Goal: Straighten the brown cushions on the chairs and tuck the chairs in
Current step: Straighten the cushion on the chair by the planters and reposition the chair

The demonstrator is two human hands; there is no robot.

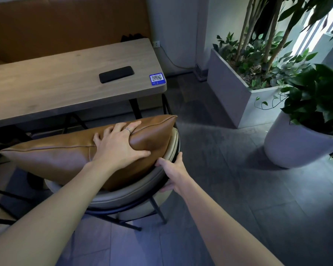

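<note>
Cushion point(69, 156) stands on edge on the chair point(127, 196), leaning against its backrest. Left hand point(119, 143) clamps its top seam near the right corner, fingers point(135, 125) over the far side, thumb on the near face. Right hand point(173, 169) closes on the backrest rim just below. Beyond both hands, a table point(46, 83) carries a phone point(116, 74)

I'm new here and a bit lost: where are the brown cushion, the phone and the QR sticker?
brown cushion point(52, 160): head view, on its broad front face.
phone point(116, 74): head view, centre of its back.
QR sticker point(157, 79): head view, on the code.
</note>
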